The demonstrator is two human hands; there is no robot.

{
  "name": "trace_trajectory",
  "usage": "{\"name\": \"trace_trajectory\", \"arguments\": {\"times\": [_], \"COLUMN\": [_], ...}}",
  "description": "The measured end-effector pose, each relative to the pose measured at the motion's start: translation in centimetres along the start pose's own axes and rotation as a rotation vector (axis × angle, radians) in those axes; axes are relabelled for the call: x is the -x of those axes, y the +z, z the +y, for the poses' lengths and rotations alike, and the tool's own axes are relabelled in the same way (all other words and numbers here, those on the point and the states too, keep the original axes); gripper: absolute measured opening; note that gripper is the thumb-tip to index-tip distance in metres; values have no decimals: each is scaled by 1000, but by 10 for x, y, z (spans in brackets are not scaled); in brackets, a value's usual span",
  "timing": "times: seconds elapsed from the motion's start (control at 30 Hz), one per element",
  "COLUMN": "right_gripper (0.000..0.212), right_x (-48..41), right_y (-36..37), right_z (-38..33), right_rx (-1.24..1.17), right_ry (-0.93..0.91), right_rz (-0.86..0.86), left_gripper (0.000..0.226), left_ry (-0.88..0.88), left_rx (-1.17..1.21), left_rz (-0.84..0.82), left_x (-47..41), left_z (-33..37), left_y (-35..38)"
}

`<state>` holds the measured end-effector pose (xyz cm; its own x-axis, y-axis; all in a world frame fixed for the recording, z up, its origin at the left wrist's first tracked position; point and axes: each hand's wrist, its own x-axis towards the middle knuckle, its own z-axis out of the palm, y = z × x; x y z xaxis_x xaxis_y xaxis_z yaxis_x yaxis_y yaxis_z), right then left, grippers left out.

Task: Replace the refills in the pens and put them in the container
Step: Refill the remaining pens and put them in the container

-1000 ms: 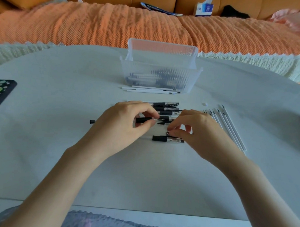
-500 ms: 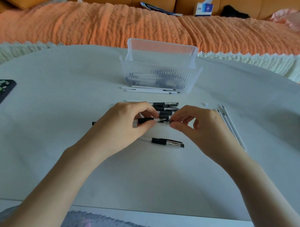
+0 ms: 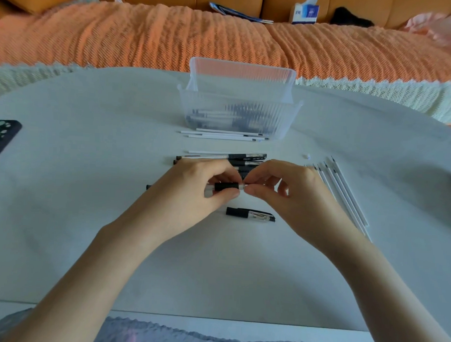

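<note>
You get soft, even daylight, faint shadows on the table (image 3: 91,171), wide-angle bowing at the edges, slight overall softness.

left hand (image 3: 193,185) grips pen (image 3: 225,186) | right hand (image 3: 282,190) pinches its tip | cap (image 3: 251,214) near | container (image 3: 239,115) far

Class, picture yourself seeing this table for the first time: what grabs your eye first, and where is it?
At the middle of the table, the left hand and right hand pinch one black-gripped pen between them. Behind them stands a clear ribbed container with pens inside, and white refills lie fanned out to the right. A bright orange blanket fills the background.
</note>
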<state>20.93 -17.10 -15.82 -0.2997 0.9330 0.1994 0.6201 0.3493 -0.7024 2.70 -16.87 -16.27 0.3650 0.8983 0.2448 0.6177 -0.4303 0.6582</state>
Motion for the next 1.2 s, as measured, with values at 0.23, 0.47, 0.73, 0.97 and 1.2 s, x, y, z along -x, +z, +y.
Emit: {"name": "trace_trajectory", "arguments": {"times": [0.23,0.47,0.73,0.97,1.2], "right_gripper": [11,6,8,10,13], "right_x": [0,1,0,0,0], "right_y": [1,0,-3,1,0], "right_z": [0,0,-1,2,0], "right_rx": [-5,-30,-98,-71,-122], "right_ry": [23,27,20,36,67], "right_rz": [-63,-49,-39,-56,-54], "left_gripper": [14,16,16,13,14], "left_ry": [-4,-26,-15,-24,-8], "left_rx": [38,40,55,89,109], "left_rz": [9,34,38,40,56], "left_x": [1,0,0,0,0], "left_z": [1,1,1,3,6], "left_y": [1,-1,-3,-1,-3]}}
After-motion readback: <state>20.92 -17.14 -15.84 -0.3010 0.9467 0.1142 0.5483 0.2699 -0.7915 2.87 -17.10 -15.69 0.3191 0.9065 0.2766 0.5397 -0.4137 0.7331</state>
